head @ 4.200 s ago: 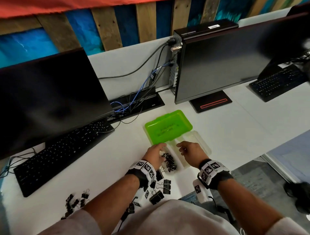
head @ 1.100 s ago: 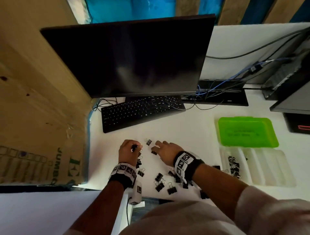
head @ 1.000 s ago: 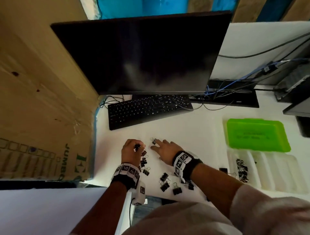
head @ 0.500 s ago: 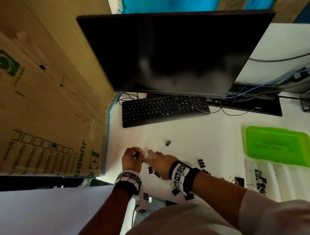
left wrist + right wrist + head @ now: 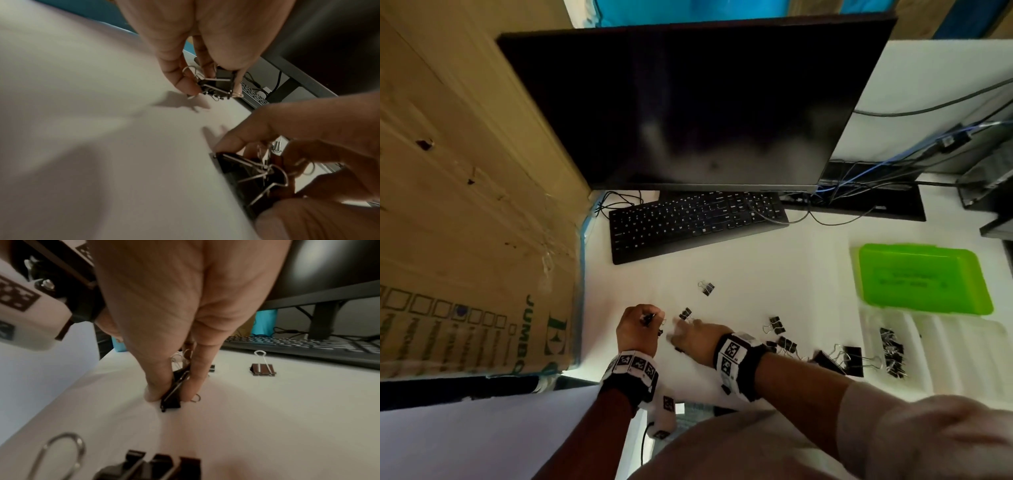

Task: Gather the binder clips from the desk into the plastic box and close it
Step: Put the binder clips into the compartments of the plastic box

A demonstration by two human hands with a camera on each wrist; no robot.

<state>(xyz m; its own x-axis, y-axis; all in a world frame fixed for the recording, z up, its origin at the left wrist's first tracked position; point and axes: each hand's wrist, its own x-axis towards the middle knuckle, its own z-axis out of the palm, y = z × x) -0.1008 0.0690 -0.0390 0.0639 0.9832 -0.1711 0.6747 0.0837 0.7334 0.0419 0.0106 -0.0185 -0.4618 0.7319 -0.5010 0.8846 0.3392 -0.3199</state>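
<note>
The left hand point(image 5: 637, 330), at lower centre of the head view, is curled round a bunch of clips point(image 5: 255, 177) already picked up; its wrist view shows their black bodies and wire loops packed between thumb and fingers at lower right. The right hand point(image 5: 697, 339), just beside it, pinches one clip point(image 5: 174, 389) against the desk point(image 5: 774, 274), thumb and forefinger clamped on its two flat sides.

More clips point(image 5: 784, 342) lie loose to the right of the hands, one alone point(image 5: 707, 288) above them near the keyboard point(image 5: 695, 222), and two larger ones by the box point(image 5: 962, 342) at the right edge. The box stands open, its green lid point(image 5: 921, 277) folded back; a small heap sits in its left compartment.

Judging by their look, these are light, stiff steel pieces, not fragile, smooth on the black faces and apt to tangle by the wire handles. The sure hold is across the flat sides, as the right hand has it, or by a handle loop; a full fist may shed some on the way.

The pinched clip stands tilted, its long edge running toward the lower left of the right wrist view, one handle loop poking out beside the forefinger. The lone clip points its handles to the upper left
</note>
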